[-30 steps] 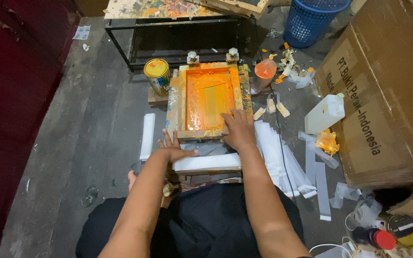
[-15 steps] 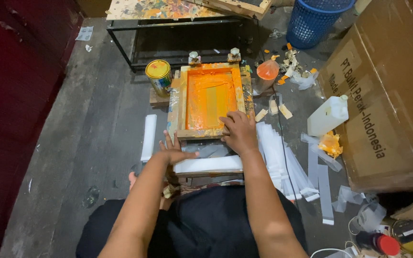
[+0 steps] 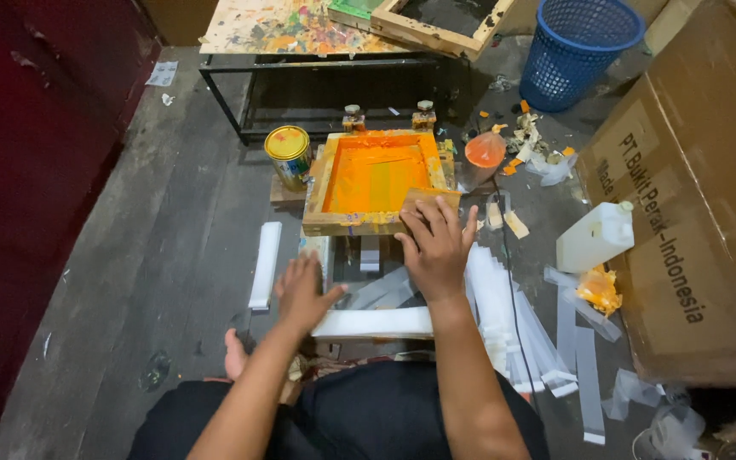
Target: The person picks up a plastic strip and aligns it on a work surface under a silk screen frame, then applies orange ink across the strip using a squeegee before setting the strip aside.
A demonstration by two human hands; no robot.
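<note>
view: head camera looking down, person sitting on a dark floor (image 3: 155,255), own legs at the bottom centre
right hand (image 3: 436,247): centre of frame, fingers spread flat, fingertips resting on the near right corner of the wooden screen frame (image 3: 376,181); open, clamped on nothing
left hand (image 3: 302,294): centre, slightly left and below the right hand, fingers apart, palm down just beside the left end of the white strip (image 3: 376,324); cannot tell if it touches it
wooden screen frame: centre, just above the hands, orange ink all over the mesh, near edge tilted up; two clamps at its far edge
white strip: long, flat, lies across the frame below the hands, right above the lap
loose white strips (image 3: 521,332): fanned pile right of the right forearm, more scattered at lower right
single white strip (image 3: 265,264): left of the left hand, lying lengthways on the floor
paint tin (image 3: 288,153): yellow lid, just left of the screen frame
orange-stained cup (image 3: 485,153): just right of the frame's far corner
white jug (image 3: 596,236): right of centre, next to the cardboard box (image 3: 692,196) filling the right edge
blue basket (image 3: 577,47): upper right
paint-spattered worktop (image 3: 291,25): top centre, on a black metal stand, another wooden frame lying on it
</note>
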